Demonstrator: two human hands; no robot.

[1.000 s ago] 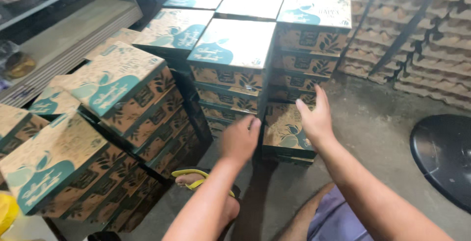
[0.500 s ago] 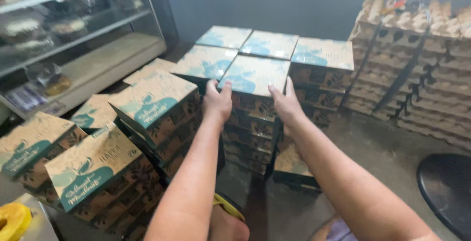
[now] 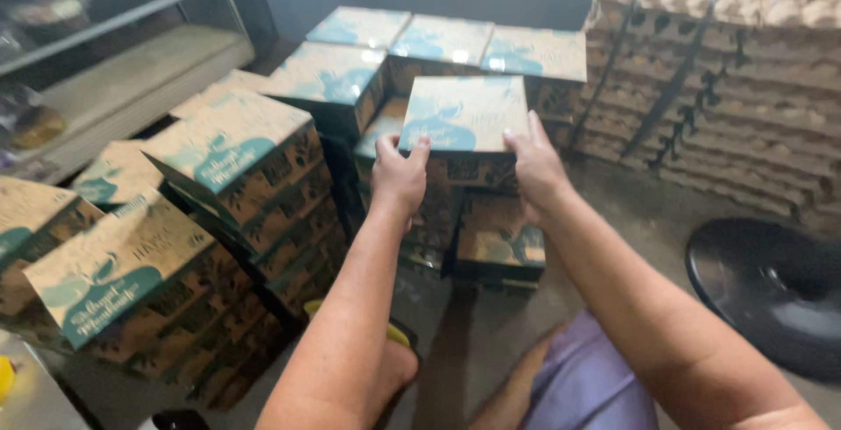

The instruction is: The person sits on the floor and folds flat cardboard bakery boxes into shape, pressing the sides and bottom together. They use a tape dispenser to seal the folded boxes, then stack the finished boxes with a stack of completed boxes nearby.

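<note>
Both hands grip one flat cardboard box (image 3: 464, 115) with a teal-and-cream printed lid and brown patterned sides. My left hand (image 3: 399, 176) clasps its near left corner, thumb on the lid. My right hand (image 3: 534, 167) clasps its near right corner. The box is raised off the stack of like boxes (image 3: 420, 220) beneath it and tilts slightly toward me. A single box (image 3: 499, 242) lies low on the floor under my right wrist.
Leaning stacks of the same boxes (image 3: 219, 176) crowd the left. More stacks (image 3: 438, 40) stand behind. Bundled flat cartons (image 3: 727, 88) fill the right. A glass display case (image 3: 96, 53) is far left, a round black stool seat (image 3: 771, 290) at right.
My hands went from the low floor box up to the top box of the middle stack, gripped it, and have now lifted it off toward me.
</note>
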